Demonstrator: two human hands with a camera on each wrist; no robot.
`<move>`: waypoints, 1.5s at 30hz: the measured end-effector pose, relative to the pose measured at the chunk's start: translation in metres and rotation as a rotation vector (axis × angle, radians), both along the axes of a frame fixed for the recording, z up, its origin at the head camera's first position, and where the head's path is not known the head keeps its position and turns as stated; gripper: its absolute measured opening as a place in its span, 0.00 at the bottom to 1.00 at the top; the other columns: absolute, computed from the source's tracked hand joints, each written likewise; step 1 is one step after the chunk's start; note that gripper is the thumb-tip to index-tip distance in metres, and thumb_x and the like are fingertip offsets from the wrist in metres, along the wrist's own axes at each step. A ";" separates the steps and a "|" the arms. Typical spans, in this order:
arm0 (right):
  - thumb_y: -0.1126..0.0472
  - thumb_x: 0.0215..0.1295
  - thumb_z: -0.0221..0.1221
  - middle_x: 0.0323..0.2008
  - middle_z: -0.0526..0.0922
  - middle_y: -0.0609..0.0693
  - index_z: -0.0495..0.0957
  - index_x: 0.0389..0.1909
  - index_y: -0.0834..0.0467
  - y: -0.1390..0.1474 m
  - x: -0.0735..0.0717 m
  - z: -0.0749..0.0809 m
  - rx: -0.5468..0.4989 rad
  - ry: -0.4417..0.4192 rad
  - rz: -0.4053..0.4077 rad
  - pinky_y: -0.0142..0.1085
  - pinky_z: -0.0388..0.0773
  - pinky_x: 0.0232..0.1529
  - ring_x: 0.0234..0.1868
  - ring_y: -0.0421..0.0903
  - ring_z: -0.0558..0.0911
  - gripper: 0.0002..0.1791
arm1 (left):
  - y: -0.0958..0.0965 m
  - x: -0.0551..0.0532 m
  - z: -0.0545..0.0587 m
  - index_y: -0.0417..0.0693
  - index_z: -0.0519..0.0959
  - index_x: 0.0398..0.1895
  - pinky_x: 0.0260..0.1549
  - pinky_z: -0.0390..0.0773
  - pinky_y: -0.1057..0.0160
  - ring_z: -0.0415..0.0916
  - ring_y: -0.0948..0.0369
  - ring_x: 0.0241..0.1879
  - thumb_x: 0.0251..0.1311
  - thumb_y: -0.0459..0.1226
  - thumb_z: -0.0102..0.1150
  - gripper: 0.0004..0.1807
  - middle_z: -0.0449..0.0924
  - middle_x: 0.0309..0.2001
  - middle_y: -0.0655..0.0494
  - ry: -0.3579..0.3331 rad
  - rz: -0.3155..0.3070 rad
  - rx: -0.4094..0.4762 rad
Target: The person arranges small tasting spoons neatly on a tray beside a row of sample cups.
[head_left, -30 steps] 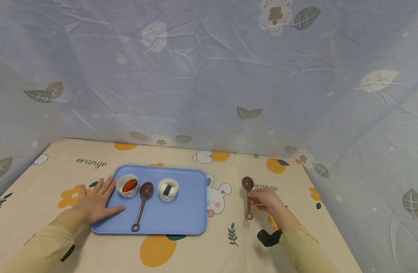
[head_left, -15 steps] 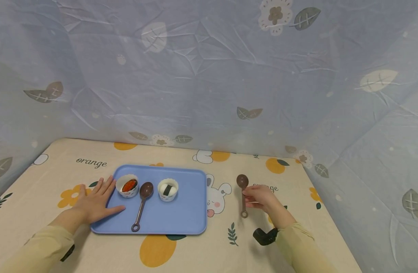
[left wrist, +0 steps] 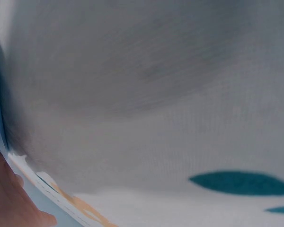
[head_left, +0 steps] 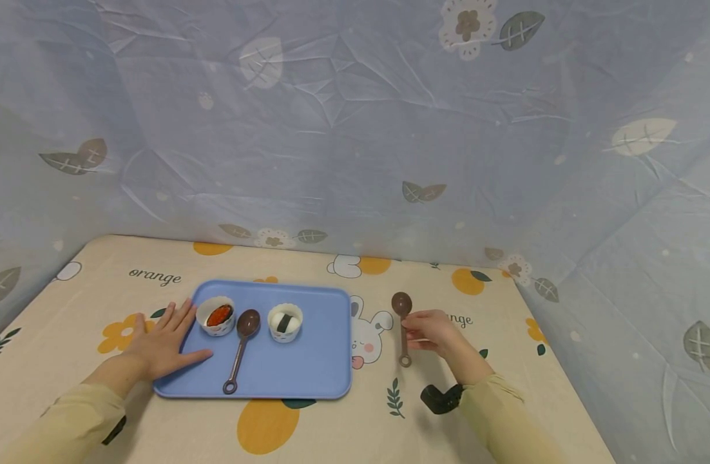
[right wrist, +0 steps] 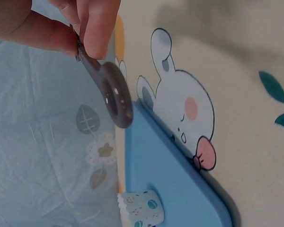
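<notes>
A brown spoon (head_left: 402, 305) is pinched by its handle in my right hand (head_left: 433, 330), to the right of a blue tray (head_left: 320, 361). In the right wrist view the bowl of that spoon (right wrist: 117, 94) hangs below the thumb and fingers. My left hand (head_left: 160, 345) lies with spread, straight fingers on the tray's left edge. On the tray rest a second brown spoon (head_left: 239, 351), a white paper cup (head_left: 217, 328) with an orange-red topped sushi piece (head_left: 219, 315), and another paper cup (head_left: 286, 336) with a white piece banded in black (head_left: 285, 322).
A cream tablecloth (head_left: 355, 432) printed with oranges, rabbits and leaves covers the table. Pale blue cloth (head_left: 355, 129) hangs behind it and at the sides. A dark object (head_left: 441, 399) sits at the right wrist, beside the sleeve.
My right hand has moved left with the spoon, nearer to the tray's right edge. The left hand, the tray and the things on it have stayed in place.
</notes>
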State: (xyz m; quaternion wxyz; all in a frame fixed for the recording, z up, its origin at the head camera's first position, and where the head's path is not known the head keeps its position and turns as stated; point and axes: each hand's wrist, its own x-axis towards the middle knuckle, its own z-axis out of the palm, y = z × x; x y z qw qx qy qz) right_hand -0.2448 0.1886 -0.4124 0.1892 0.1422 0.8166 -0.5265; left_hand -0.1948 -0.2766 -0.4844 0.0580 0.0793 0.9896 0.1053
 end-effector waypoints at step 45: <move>0.65 0.61 0.56 0.26 0.79 0.49 0.78 0.45 0.68 -0.062 0.001 -0.001 -0.050 0.023 0.076 0.31 0.82 0.32 0.27 0.40 0.78 0.14 | -0.001 0.000 -0.001 0.33 0.48 0.70 0.56 0.28 0.23 0.41 0.35 0.70 0.52 0.67 0.47 0.56 0.42 0.72 0.35 0.006 -0.009 0.012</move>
